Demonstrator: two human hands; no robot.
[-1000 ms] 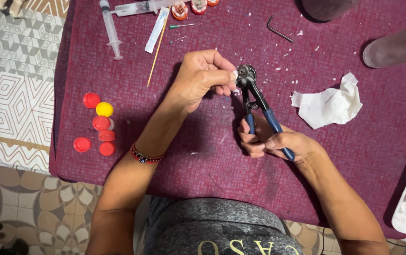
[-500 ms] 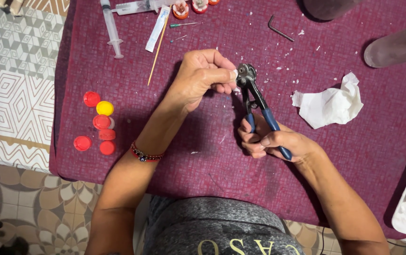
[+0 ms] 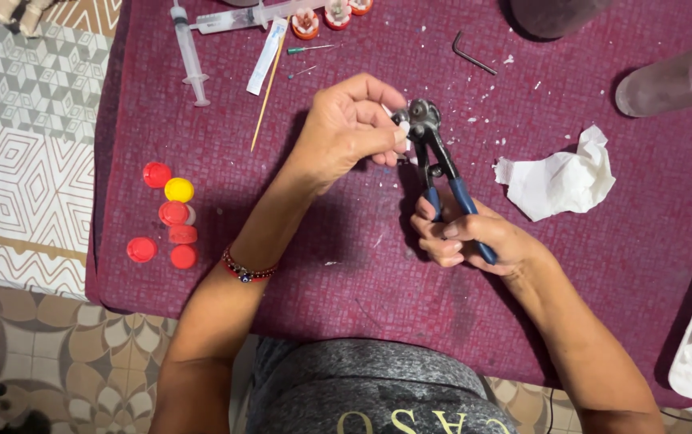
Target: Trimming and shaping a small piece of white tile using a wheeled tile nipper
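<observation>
Head view. Right hand [image 3: 474, 237] clenched round blue handles of nippers [image 3: 434, 157], above maroon table [image 3: 587, 281]. Left hand [image 3: 350, 128] pinching small white piece [image 3: 401, 127] at nipper head. Piece: light, hard, probably brittle; best gripped by edges, close to head.

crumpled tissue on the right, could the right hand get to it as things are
Probably yes, but not freely: the crumpled tissue lies uncovered beside the right hand, which is gripping the blue-handled pliers.

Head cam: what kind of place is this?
Likely a home craft table: a maroon cloth over patterned floor tiles, strewn with syringes, bottle caps and white chips.
</observation>
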